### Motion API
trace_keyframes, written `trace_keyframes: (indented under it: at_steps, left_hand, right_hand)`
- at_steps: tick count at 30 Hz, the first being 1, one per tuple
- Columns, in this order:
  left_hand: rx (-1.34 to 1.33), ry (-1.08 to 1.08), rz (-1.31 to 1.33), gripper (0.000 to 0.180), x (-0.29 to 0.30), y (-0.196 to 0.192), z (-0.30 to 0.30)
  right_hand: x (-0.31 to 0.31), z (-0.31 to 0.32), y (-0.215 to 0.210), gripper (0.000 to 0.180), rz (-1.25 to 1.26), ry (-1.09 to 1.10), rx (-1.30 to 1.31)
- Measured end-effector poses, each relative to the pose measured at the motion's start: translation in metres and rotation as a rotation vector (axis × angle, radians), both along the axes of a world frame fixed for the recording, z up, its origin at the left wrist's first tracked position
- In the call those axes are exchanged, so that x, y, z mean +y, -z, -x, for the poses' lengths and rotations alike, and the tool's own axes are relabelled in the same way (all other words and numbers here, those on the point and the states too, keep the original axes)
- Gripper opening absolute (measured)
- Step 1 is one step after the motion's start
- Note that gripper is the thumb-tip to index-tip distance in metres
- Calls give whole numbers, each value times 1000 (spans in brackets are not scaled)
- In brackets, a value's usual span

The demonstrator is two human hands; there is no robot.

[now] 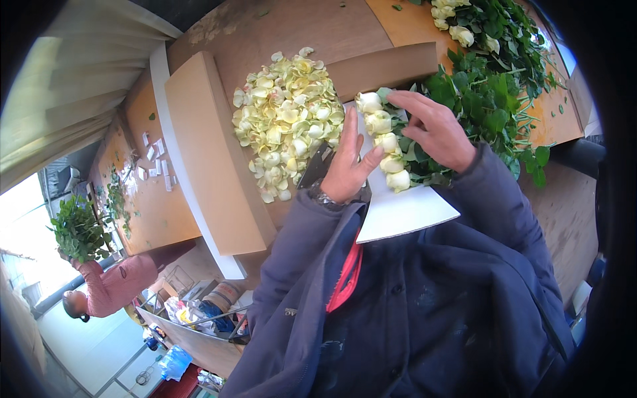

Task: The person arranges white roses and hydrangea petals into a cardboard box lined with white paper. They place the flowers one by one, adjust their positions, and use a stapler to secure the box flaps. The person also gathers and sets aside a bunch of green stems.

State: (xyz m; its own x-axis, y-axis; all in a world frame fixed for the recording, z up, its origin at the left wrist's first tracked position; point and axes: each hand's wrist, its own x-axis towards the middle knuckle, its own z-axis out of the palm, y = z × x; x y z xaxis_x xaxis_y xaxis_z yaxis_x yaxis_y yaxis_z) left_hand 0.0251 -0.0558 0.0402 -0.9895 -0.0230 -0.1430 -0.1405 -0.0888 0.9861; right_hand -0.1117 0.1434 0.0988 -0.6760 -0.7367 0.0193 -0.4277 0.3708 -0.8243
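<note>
At the bench: white roses point(385, 142) lie in a row on a white sheet point(405, 212).
Left hand point(348, 166): fingers spread, steadying the blooms.
Right hand point(434, 129): fingers curled over the stems.
Risk: heads may slip out of line toward the loose petals point(288, 119) on the left.

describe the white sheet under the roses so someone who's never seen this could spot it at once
Start at the wooden table with its heap of loose pale petals. Just right of the heap, under both hands, lies a stiff white sheet carrying a row of cream roses. It is the only flat, plain white thing there.
</note>
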Motion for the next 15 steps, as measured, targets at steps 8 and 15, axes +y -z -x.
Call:
trace_keyframes:
  at_steps: [8,15]
  left_hand:
    - [38,-60,87,92,20,10,22]
    - [29,-30,146,93,20,6,18]
  right_hand:
    - [-20,8,34,62,-108,-67,152]
    - [-17,8,43,58,-70,-34,100]
